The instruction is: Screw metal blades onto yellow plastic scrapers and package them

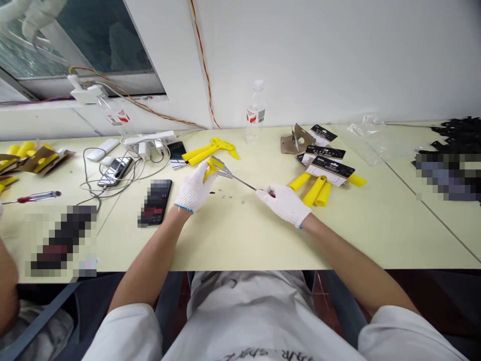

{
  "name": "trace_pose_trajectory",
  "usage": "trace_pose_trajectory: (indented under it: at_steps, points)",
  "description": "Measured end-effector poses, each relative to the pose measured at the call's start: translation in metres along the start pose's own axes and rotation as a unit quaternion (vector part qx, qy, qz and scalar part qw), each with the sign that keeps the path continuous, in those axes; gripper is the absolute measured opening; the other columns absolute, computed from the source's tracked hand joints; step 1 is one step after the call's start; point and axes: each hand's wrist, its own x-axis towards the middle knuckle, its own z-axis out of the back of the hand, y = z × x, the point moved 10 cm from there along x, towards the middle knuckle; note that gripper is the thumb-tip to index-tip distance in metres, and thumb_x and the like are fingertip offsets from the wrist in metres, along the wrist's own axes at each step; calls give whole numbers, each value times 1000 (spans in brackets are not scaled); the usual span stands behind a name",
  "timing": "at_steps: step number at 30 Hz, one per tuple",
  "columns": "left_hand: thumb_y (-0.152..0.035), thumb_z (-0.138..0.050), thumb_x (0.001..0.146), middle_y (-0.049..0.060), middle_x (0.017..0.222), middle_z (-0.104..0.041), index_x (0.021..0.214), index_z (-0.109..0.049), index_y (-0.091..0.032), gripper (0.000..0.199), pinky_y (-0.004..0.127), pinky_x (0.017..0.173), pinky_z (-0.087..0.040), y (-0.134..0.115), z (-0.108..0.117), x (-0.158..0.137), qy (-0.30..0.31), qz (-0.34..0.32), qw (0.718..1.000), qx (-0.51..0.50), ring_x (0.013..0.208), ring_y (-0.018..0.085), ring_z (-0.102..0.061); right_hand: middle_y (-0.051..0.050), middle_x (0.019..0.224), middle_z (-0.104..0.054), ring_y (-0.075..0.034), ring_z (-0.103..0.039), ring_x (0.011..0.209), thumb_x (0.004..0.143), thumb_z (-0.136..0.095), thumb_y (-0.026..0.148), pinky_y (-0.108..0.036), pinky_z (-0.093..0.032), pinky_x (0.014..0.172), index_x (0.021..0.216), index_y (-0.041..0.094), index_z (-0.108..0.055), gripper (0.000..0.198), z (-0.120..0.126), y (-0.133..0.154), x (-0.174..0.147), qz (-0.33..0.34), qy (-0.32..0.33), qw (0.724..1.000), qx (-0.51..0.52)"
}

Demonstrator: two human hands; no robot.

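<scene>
My left hand (pixel 194 189), in a white knit glove, is closed around a yellow-handled tool (pixel 212 165) with a flat grey metal end (pixel 224 173). In my gloved right hand (pixel 283 200) is a screwdriver (pixel 245 183); its long thin shaft points left, with the tip at the tool's metal end. Whether the tip sits in a screw is too small to tell. My fingers hide most of the screwdriver's handle. Below the tool, several tiny metal parts (pixel 230 197) lie on the table. Another yellow tool (pixel 210 150) lies just beyond my left hand.
Carded yellow-handled tools (pixel 317 195) and brown cardboard (pixel 296 140) lie right. A plastic bottle (pixel 256 113) stands by the wall. Phones (pixel 158 200), tangled cables (pixel 130 175) and a power strip (pixel 160 138) lie left. At far left, another person's arm (pixel 7 286) is near a screwdriver (pixel 39 196).
</scene>
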Motion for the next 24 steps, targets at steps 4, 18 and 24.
trace_pose_trajectory:
  at_steps: [4,18,24]
  points:
    - [-17,-70,104,8,100,-70,122,-64,-12,19,35,103,-58,-8,-1,1,11,-47,993,109,106,26,-68,-1,75,-59,-20,-52,74,103,-60,69,-33,-37,69,79,26,-50,50,0,-1,0,0,0,1000,1]
    - [-25,-66,108,4,98,-73,140,-65,-15,33,22,62,-46,-9,-8,-5,53,-3,998,14,69,13,-60,-6,91,-74,-23,-65,81,111,-64,47,-33,-42,75,94,25,-57,29,6,-7,5,-5,-27,995,-99]
    - [-30,-59,114,7,108,-77,137,-65,-14,29,24,59,-50,-7,-18,-10,113,43,990,-78,64,10,-60,-22,110,-79,-34,-76,97,116,-53,36,-39,-48,82,118,16,-68,25,8,-5,15,-24,-76,959,-271]
